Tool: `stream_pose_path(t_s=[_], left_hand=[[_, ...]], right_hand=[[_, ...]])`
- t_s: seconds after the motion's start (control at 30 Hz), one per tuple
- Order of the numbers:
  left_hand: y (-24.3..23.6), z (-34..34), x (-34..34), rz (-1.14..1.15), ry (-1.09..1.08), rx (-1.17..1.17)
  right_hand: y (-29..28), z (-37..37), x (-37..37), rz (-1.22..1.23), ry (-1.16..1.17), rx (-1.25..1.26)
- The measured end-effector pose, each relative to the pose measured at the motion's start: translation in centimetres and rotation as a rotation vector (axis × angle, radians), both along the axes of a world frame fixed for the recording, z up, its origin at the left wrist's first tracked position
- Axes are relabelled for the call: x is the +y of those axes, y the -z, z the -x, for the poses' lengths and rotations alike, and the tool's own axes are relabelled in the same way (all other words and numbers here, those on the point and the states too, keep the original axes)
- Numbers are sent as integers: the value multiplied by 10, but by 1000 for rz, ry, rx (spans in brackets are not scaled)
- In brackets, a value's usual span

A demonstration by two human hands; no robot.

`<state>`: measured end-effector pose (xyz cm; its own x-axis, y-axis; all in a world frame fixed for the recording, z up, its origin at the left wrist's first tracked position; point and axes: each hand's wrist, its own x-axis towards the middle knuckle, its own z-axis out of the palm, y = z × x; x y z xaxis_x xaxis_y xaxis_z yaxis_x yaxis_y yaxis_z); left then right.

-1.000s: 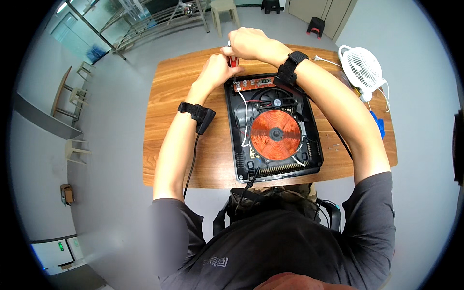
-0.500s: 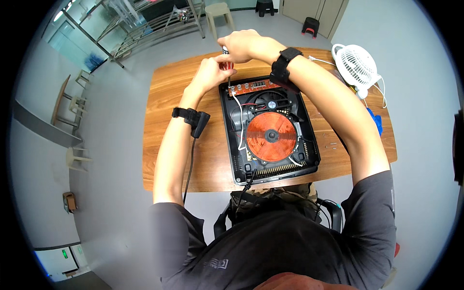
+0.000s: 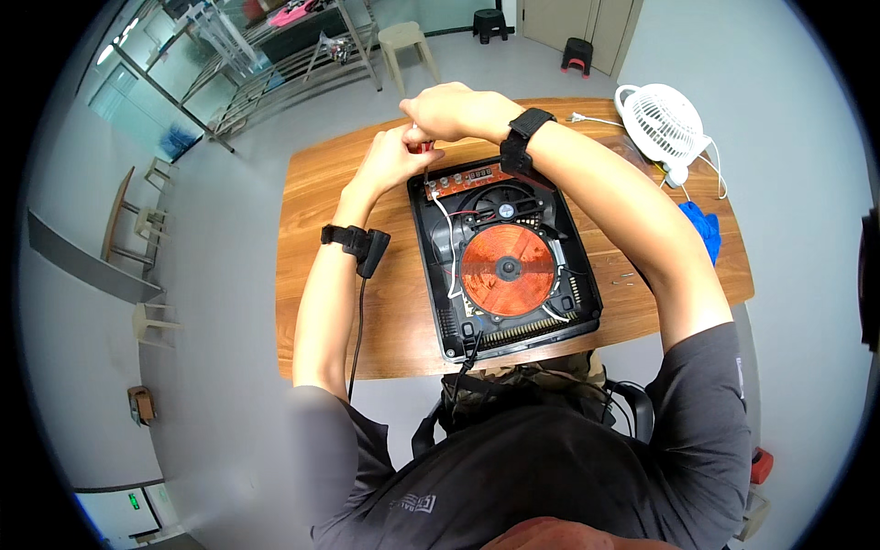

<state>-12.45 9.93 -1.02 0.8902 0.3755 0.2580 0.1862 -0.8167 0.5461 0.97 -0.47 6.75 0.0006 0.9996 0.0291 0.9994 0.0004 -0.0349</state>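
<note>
An opened induction cooker (image 3: pixel 434 312) lies on the wooden table, its insides exposed. A round copper-coloured coil (image 3: pixel 486 280) fills its middle, with a black fan (image 3: pixel 506 211) above. Along the far edge runs an orange-red circuit board (image 3: pixel 472 179). Over that board's left end a screwdriver (image 3: pixel 423 147) stands upright, shaft pointing down at the corner. My left hand (image 3: pixel 390 160) pinches the lower part of its red handle. Closed round the top of the handle is my right hand (image 3: pixel 454 110), whose fingers hide much of it. Whether the tip touches a screw is too small to tell.
At the table's far right stand a white fan (image 3: pixel 662 124) with a cord and a blue cloth-like item (image 3: pixel 701 229). Several small screws (image 3: pixel 623 278) lie right of the cooker. A black cable (image 3: pixel 360 321) hangs from my left wristband. Stools (image 3: pixel 410 48) and a metal rack stand beyond.
The whole view has shifted a little, so table and cooker sit slightly lower. Both hands stay on the screwdriver; my right hand now covers more of the handle's top.
</note>
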Motion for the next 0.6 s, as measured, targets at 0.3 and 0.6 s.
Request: stream_pose_path(t_s=[0.3, 0.6], left_hand=[[7, 0, 3, 209, -13, -99], [7, 0, 2, 79, -182, 20]], right_hand=[[-19, 18, -6, -14, 108, -62], [-12, 23, 3, 62, 108, 90]])
